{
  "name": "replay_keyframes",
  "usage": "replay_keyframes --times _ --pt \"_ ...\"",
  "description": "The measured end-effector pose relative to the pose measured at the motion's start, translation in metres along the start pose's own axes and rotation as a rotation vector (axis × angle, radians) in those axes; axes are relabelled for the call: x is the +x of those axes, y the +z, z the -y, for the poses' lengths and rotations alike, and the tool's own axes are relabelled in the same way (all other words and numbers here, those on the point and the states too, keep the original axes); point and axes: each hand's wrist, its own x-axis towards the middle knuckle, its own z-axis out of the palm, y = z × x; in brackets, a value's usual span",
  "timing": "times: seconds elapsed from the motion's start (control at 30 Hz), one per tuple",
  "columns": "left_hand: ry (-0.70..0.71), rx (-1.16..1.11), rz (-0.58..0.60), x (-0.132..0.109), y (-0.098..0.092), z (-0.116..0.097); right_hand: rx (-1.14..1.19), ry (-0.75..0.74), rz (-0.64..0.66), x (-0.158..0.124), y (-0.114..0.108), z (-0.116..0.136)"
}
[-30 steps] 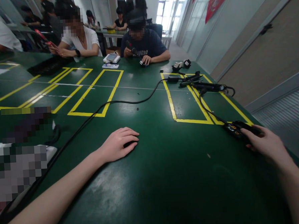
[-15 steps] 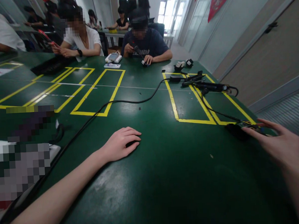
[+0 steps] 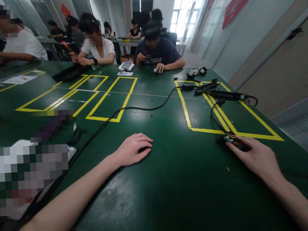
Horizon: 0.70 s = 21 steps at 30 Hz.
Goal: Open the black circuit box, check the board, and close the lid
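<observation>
My left hand [image 3: 133, 149] lies palm down on the green table [image 3: 173, 190], its fingers curled loosely over a small dark thing that is mostly hidden. My right hand [image 3: 256, 156] rests to the right, fingers closed on a small black device [image 3: 231, 141] with orange and green marks. A thin black cable [image 3: 216, 117] runs from that device back toward a black tool [image 3: 225, 95] lying across the yellow tape rectangle [image 3: 186, 110].
A long black cord [image 3: 122, 110] crosses the table from the far right to the near left. A white object [image 3: 70, 152] and pixelated things sit at the left edge. Several people sit along the far side; a white device [image 3: 126, 65] lies before them.
My right hand has drawn the black device nearer and leftward, and now covers it. The view has lifted and shifted. My left hand has stayed in place.
</observation>
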Motion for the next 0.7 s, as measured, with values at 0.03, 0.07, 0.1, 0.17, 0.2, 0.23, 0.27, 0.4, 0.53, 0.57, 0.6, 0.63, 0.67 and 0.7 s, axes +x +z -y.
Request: replay_keyframes --times 0.03,0.07,0.1,0.17,0.2,0.23,0.27,0.4,0.53,0.57,0.6,0.63,0.67,0.7 --pt "-0.004 -0.001 0.004 0.000 0.000 0.000 0.040 -0.075 0.017 -0.005 0.007 0.016" --pt "-0.010 -0.003 0.006 0.000 -0.001 -0.001 0.089 -0.154 0.044 -0.010 0.013 0.033" --pt "-0.016 -0.005 0.004 0.000 -0.001 -0.002 0.148 -0.239 0.077 -0.016 0.019 0.051" --pt "-0.024 -0.006 -0.007 0.000 -0.002 -0.005 0.268 -0.405 0.153 -0.029 0.028 0.084" --pt "-0.023 0.000 -0.015 0.000 -0.002 -0.007 0.321 -0.483 0.195 -0.035 0.033 0.101" --pt "-0.015 0.011 -0.022 0.000 -0.002 -0.009 0.364 -0.549 0.231 -0.042 0.036 0.116" --pt "0.003 0.025 -0.030 0.000 -0.002 -0.012 0.400 -0.606 0.267 -0.049 0.040 0.130" --pt "0.130 0.059 -0.025 -0.001 0.001 -0.024 0.461 -0.765 0.385 -0.064 0.053 0.173" --pt "0.096 0.103 -0.022 -0.001 0.001 -0.028 0.437 -0.766 0.376 -0.061 0.061 0.187" --pt "0.095 0.104 -0.015 -0.001 0.001 -0.027 0.428 -0.758 0.373 -0.060 0.061 0.187" --pt "0.090 0.100 -0.012 0.000 0.001 -0.026 0.421 -0.753 0.370 -0.060 0.061 0.187" --pt "0.088 0.092 -0.005 0.000 0.000 -0.025 0.416 -0.748 0.365 -0.059 0.060 0.186" --pt "0.086 0.083 0.005 0.001 0.000 -0.024 0.413 -0.747 0.357 -0.059 0.060 0.186" --pt "0.082 0.076 0.014 0.001 0.000 -0.023 0.411 -0.747 0.347 -0.060 0.059 0.186"
